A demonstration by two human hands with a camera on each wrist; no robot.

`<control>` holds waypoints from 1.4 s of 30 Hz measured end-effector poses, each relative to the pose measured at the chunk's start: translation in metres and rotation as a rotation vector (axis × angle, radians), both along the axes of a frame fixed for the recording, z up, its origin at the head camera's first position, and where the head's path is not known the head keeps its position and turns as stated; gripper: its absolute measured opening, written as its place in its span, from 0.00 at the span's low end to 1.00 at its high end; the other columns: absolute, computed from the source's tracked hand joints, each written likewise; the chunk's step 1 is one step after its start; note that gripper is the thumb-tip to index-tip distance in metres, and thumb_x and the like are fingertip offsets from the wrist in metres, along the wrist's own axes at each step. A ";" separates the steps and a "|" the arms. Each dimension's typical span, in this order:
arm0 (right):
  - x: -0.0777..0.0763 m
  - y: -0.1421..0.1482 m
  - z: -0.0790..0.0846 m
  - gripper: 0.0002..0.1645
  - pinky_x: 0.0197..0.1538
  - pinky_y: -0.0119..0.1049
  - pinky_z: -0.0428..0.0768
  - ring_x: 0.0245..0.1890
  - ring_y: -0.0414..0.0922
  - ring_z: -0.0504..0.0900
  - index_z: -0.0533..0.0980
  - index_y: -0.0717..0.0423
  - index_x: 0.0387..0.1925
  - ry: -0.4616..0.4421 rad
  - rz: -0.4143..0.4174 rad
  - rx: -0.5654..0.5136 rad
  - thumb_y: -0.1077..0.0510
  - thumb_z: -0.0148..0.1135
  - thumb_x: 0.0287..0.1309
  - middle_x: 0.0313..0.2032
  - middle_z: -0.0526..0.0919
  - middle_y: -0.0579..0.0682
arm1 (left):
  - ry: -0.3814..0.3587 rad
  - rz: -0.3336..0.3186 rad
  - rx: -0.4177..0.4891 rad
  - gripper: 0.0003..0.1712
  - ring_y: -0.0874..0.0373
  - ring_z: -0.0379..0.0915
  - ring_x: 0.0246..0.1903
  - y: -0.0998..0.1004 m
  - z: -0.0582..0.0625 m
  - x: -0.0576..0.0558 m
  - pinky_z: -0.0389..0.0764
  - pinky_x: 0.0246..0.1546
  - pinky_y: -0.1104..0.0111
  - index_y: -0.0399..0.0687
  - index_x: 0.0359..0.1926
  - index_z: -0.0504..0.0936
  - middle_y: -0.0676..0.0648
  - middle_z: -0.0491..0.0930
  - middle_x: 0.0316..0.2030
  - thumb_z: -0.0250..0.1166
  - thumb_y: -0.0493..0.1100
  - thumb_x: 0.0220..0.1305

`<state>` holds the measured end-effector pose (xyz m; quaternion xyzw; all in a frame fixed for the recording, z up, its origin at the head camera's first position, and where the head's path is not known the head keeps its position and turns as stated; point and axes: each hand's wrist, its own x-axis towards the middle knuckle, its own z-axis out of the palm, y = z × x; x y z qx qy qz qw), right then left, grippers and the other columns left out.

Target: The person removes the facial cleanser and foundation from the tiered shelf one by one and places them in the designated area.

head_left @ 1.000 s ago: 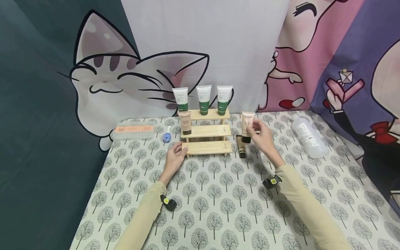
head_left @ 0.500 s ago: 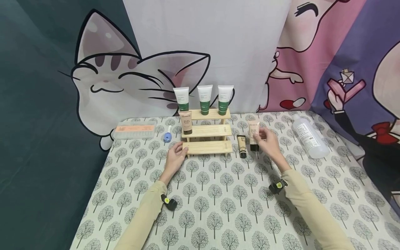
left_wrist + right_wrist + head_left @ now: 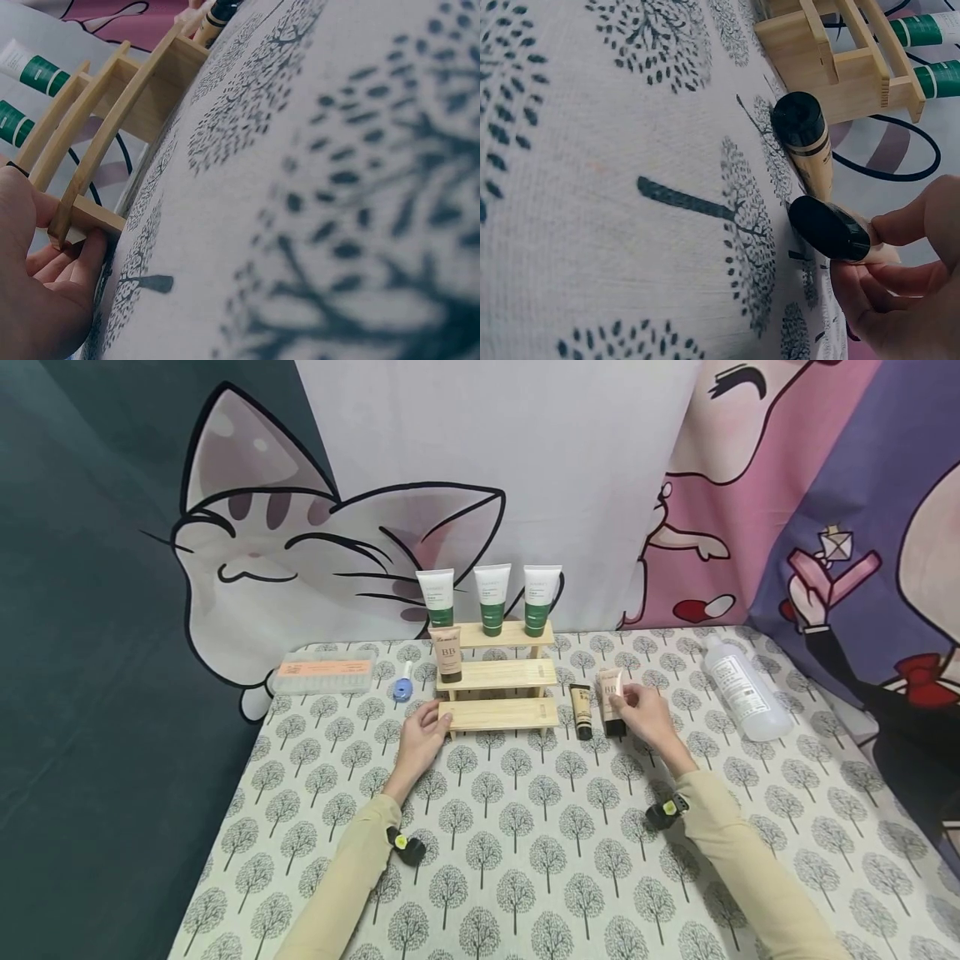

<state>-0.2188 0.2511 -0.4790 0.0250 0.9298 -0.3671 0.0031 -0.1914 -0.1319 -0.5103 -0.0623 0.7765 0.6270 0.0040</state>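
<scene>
In the head view, my right hand (image 3: pixel 647 717) pinches a pink BB cream tube (image 3: pixel 611 700) with a black cap, tilted low at the cloth. Just left of it lies a gold tube (image 3: pixel 581 710) with a black cap. My left hand (image 3: pixel 422 739) grips the left end of the bottom step of a three-tier wooden stand (image 3: pixel 498 714); in the left wrist view its thumb and fingers bend round that end. Another BB cream tube (image 3: pixel 448 656) stands on the middle step. Along the top step are three white-and-green tubes (image 3: pixel 492 602).
A clear plastic case (image 3: pixel 324 675) with an orange label lies at the back left. Beside it is a small blue object (image 3: pixel 402 687). A translucent bottle (image 3: pixel 745 687) lies on its side at the right. A printed curtain (image 3: pixel 585 485) hangs behind the tree-patterned cloth (image 3: pixel 517 835).
My right hand has moved the BB cream tube rightward and down from above the gold tube to the cloth beside it, tipping it back. The left hand has stayed at the stand.
</scene>
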 end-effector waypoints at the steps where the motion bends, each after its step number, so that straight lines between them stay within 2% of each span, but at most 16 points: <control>1: 0.000 0.000 -0.001 0.27 0.47 0.48 0.83 0.43 0.60 0.83 0.73 0.72 0.59 -0.007 0.000 0.007 0.53 0.57 0.71 0.47 0.84 0.70 | 0.001 0.000 0.001 0.31 0.40 0.77 0.62 0.000 0.000 0.000 0.80 0.65 0.58 0.38 0.70 0.68 0.32 0.76 0.64 0.64 0.41 0.70; 6: -0.001 0.001 -0.002 0.29 0.55 0.57 0.82 0.49 0.64 0.82 0.73 0.71 0.61 -0.060 -0.010 0.033 0.51 0.56 0.72 0.52 0.82 0.72 | 0.002 -0.001 0.004 0.30 0.40 0.77 0.62 0.000 -0.001 0.000 0.80 0.65 0.58 0.38 0.70 0.68 0.33 0.76 0.64 0.63 0.41 0.71; 9: -0.001 0.002 -0.001 0.29 0.57 0.58 0.82 0.52 0.65 0.82 0.74 0.70 0.60 -0.080 -0.022 0.047 0.49 0.57 0.71 0.54 0.82 0.72 | 0.001 0.001 0.000 0.30 0.40 0.77 0.62 0.000 -0.002 -0.001 0.80 0.65 0.58 0.38 0.70 0.69 0.33 0.76 0.63 0.64 0.42 0.70; 11: 0.000 0.003 -0.001 0.27 0.52 0.55 0.84 0.49 0.64 0.83 0.77 0.68 0.57 -0.068 -0.029 0.062 0.49 0.58 0.71 0.52 0.83 0.71 | 0.000 0.000 -0.002 0.30 0.40 0.77 0.62 0.001 -0.002 0.000 0.80 0.65 0.58 0.38 0.70 0.69 0.33 0.76 0.63 0.63 0.42 0.70; 13: 0.000 0.003 -0.001 0.24 0.43 0.49 0.85 0.42 0.61 0.84 0.79 0.68 0.52 -0.045 -0.037 0.077 0.49 0.59 0.69 0.47 0.85 0.69 | -0.001 0.002 -0.002 0.30 0.40 0.78 0.62 0.001 -0.001 0.000 0.80 0.65 0.58 0.38 0.70 0.69 0.33 0.77 0.63 0.64 0.42 0.70; 16: 0.000 0.005 -0.002 0.21 0.33 0.37 0.80 0.34 0.55 0.82 0.82 0.67 0.47 -0.003 -0.038 0.102 0.51 0.61 0.68 0.41 0.87 0.66 | 0.000 0.001 -0.007 0.31 0.39 0.77 0.61 0.001 -0.001 0.000 0.80 0.65 0.57 0.38 0.70 0.68 0.32 0.76 0.63 0.63 0.41 0.71; 19: 0.000 0.006 -0.003 0.21 0.32 0.34 0.77 0.33 0.54 0.82 0.82 0.68 0.47 0.020 -0.033 0.112 0.52 0.62 0.67 0.40 0.87 0.67 | -0.002 0.004 -0.001 0.31 0.40 0.78 0.62 0.001 -0.001 0.000 0.80 0.65 0.58 0.38 0.70 0.69 0.33 0.77 0.63 0.64 0.41 0.70; 26: 0.002 0.007 -0.002 0.24 0.45 0.51 0.84 0.40 0.61 0.85 0.80 0.72 0.51 0.040 -0.033 0.150 0.53 0.61 0.66 0.44 0.86 0.70 | 0.001 0.006 0.012 0.31 0.40 0.77 0.62 0.000 -0.002 -0.001 0.81 0.64 0.59 0.37 0.70 0.68 0.33 0.76 0.63 0.63 0.41 0.70; 30: 0.003 0.002 0.006 0.27 0.47 0.54 0.86 0.40 0.62 0.85 0.76 0.75 0.54 0.052 -0.032 0.142 0.54 0.61 0.66 0.45 0.85 0.72 | -0.003 0.006 0.012 0.31 0.40 0.77 0.62 0.000 -0.001 -0.001 0.80 0.64 0.59 0.37 0.71 0.68 0.32 0.76 0.64 0.63 0.41 0.70; 35: 0.003 -0.009 0.024 0.28 0.47 0.54 0.87 0.39 0.61 0.86 0.74 0.76 0.57 0.074 -0.011 0.115 0.55 0.60 0.67 0.45 0.85 0.72 | -0.005 0.001 0.026 0.31 0.40 0.77 0.62 0.000 -0.001 0.000 0.81 0.64 0.60 0.37 0.71 0.67 0.32 0.76 0.64 0.63 0.40 0.71; 42: 0.003 -0.033 0.056 0.28 0.59 0.58 0.82 0.48 0.63 0.85 0.74 0.73 0.59 0.082 0.049 0.065 0.54 0.59 0.69 0.49 0.84 0.70 | 0.007 0.008 0.004 0.31 0.39 0.77 0.62 0.000 -0.002 -0.001 0.81 0.64 0.58 0.37 0.70 0.68 0.32 0.76 0.63 0.64 0.40 0.70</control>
